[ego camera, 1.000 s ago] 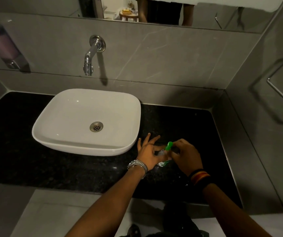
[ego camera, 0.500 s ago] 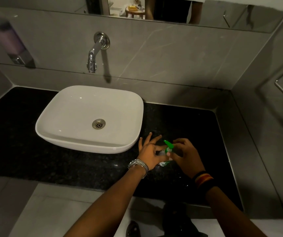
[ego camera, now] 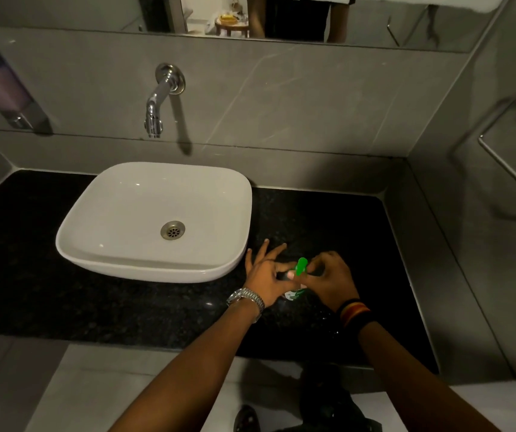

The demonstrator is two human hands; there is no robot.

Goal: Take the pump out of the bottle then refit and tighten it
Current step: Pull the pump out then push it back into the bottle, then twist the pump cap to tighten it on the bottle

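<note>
A small bottle [ego camera: 294, 294] with a white and green label stands on the black counter [ego camera: 125, 307], right of the basin. Its green pump [ego camera: 301, 265] sticks up between my hands, nozzle pointing away from me. My left hand [ego camera: 266, 275] grips the bottle's neck with thumb and forefinger, the other fingers spread out. My right hand [ego camera: 331, 277] pinches the pump's collar from the right. Most of the bottle is hidden by my fingers.
A white basin [ego camera: 156, 219] sits on the counter to the left, under a chrome wall tap [ego camera: 160, 101]. Grey tiled walls close in behind and on the right, where a towel rail [ego camera: 506, 157] hangs. A wall soap dispenser [ego camera: 7, 92] is at the far left.
The green pump nozzle has turned between frames while both hands stay on the bottle. The camera has shifted slightly.
</note>
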